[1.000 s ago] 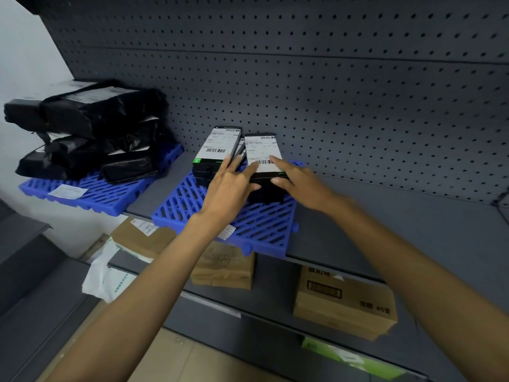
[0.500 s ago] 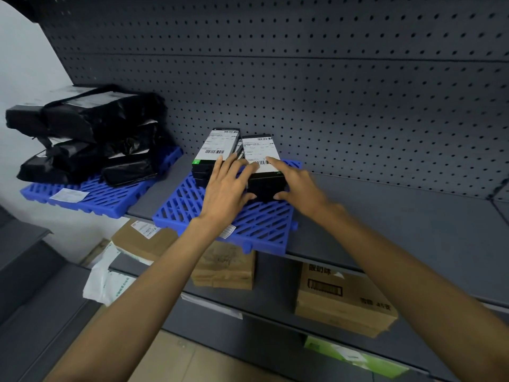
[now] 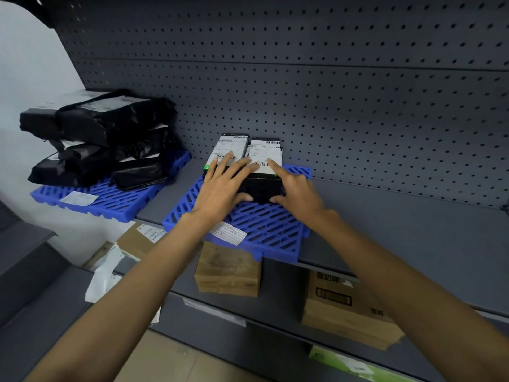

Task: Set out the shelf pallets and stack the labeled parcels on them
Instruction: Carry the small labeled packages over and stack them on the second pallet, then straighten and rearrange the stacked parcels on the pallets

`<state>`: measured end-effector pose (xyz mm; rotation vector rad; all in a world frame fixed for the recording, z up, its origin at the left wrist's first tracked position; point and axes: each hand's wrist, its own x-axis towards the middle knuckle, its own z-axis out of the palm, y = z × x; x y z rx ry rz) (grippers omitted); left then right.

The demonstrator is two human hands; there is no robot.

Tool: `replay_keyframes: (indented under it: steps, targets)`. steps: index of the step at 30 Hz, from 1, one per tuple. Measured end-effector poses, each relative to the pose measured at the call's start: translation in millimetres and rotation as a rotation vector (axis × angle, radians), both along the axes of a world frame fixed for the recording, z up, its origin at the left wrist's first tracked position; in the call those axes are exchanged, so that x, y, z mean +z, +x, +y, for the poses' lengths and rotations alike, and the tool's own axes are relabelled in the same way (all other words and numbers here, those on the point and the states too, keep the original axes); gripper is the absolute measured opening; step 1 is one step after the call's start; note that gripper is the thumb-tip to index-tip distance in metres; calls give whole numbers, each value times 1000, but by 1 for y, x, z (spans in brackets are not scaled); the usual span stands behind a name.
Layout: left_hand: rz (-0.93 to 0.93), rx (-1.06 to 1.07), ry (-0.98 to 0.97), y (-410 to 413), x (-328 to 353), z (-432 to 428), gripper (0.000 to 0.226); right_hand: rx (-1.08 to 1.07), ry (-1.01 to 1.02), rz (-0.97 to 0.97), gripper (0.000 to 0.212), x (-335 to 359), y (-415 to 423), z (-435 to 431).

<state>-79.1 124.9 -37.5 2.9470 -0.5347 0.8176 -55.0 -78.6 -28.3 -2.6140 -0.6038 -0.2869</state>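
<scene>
Two black parcels with white barcode labels stand side by side at the back of a blue slatted pallet (image 3: pixel 270 230) on the grey shelf. My left hand (image 3: pixel 220 188) lies spread over the left parcel (image 3: pixel 228 144) and the right parcel (image 3: pixel 265 150), with its thumb against the right parcel's front face. My right hand (image 3: pixel 297 191) grips the right parcel's front right corner, index finger on the label and thumb low on the front. Further left, a second blue pallet (image 3: pixel 110 199) carries a stack of black bagged parcels (image 3: pixel 110 125).
A pegboard wall (image 3: pixel 358 106) closes the back of the shelf. Bare grey shelf (image 3: pixel 399 230) stretches to the right of the pallet. On the shelf below stand brown cardboard boxes (image 3: pixel 228 268), (image 3: pixel 341 307) and a flat labelled carton (image 3: pixel 143 238).
Both hands slid down toward the front of the two parcels, and the thumbs came onto the right parcel's front face. The parcels stayed at the back of the pallet.
</scene>
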Motion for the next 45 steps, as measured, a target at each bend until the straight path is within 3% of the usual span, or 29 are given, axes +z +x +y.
replay_keyframes:
  steps: [3,9,19,27,35,39,45]
  targets:
    - [-17,81,-150,9,5,20,54,-5,-69,-2,98,4,1,2]
    - [266,135,-380,34,6,33,48,-57,-125,10,97,9,2,27]
    - [345,-166,-546,40,6,65,44,-205,-9,59,94,0,-6,46]
    - [423,-204,-515,45,10,68,48,-339,-179,79,90,2,-19,67]
    - [481,-270,-324,43,23,80,53,-284,-235,193,98,18,-16,50]
    - [353,-321,-255,35,32,93,49,-323,-265,81,93,42,-30,58]
    - [-10,-330,-63,13,56,130,37,-251,-198,-190,50,60,-32,130]
